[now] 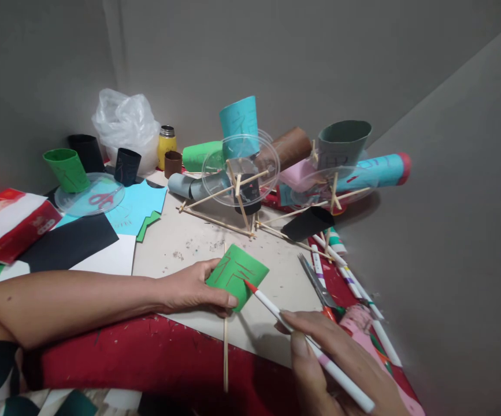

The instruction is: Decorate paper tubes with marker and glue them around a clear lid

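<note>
My left hand grips a green paper cup lying on its side, with red lines drawn on it. My right hand holds a white marker whose red tip touches the cup's side. A thin wooden stick lies under the cup, running toward me. Both hands rest over a beige board on a red cloth.
A stick frame with clear plastic discs and several coloured paper cups stands behind. Scissors and several markers lie to the right. Coloured paper sheets, a red-and-white packet, a plastic bag and a yellow bottle sit left.
</note>
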A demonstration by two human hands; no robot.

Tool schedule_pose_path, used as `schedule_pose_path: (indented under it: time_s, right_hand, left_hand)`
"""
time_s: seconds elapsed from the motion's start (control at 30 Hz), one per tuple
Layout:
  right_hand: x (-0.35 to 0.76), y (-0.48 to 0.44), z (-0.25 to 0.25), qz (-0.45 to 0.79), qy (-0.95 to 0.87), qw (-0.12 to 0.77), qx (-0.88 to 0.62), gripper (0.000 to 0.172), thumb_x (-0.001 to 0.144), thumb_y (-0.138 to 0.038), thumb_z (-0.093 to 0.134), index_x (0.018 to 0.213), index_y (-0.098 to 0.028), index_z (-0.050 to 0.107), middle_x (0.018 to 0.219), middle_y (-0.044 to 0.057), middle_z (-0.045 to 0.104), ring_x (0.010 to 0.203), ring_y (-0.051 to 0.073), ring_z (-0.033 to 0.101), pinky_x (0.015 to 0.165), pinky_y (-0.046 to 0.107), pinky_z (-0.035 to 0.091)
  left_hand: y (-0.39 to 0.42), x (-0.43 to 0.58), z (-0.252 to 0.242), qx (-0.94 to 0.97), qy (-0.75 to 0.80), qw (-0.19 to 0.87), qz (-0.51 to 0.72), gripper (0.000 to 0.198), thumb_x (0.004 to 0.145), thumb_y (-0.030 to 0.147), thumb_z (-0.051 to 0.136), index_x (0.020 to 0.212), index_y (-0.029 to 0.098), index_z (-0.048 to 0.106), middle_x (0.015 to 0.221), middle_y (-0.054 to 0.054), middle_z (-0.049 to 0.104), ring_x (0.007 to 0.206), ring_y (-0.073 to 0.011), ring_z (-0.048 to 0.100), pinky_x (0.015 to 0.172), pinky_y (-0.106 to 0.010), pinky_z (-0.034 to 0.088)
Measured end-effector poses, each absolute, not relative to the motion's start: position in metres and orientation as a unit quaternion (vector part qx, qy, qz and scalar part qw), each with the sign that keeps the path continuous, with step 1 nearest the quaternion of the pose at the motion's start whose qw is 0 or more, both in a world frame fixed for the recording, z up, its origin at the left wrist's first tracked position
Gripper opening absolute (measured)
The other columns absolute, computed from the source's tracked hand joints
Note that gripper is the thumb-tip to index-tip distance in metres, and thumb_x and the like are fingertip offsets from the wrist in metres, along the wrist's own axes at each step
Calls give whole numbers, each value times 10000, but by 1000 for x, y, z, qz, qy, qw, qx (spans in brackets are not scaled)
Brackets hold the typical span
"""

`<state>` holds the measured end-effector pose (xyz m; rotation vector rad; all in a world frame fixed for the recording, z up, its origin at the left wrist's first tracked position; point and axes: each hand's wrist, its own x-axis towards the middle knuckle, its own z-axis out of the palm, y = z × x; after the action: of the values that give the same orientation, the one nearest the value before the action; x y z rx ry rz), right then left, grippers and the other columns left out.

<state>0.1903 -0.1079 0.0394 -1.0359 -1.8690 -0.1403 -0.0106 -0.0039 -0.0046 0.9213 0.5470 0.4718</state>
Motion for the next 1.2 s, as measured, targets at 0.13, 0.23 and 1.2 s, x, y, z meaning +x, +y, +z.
schedule_pose_path:
  time_s: [0.13, 0.23, 1.2]
  right_hand:
    - [191, -108, 39, -68, -761, 475, -437, 200, 908, -37, 614, 1058, -145, 691, 843, 38, 750, 702, 162, 726, 623, 276, 583]
    - [191, -108, 40, -66, -759, 477, -438, 218, 907, -39, 604, 1054, -169, 699, 818, 34, 749, 663, 175, 723, 588, 295, 578]
    - [193, -113, 37, -79, -730, 498, -461, 230, 887, -33, 640, 1029, -193, 727, 818, 25, 770, 665, 191, 749, 627, 319, 622]
  left_hand:
    - [-4, -11, -4, 434, 249, 837, 219, 610, 655, 372, 935, 1152, 158, 655, 894, -40, 661, 735, -144, 640, 718, -295, 561]
    - [-4, -11, -4, 434, 252, 837, 217, 630, 656, 372, 934, 1175, 154, 652, 889, -42, 664, 733, -142, 641, 717, -290, 559]
    - [-3, -11, -7, 439, 253, 836, 211, 642, 657, 384, 930, 1183, 158, 640, 916, -50, 667, 743, -155, 647, 737, -322, 567]
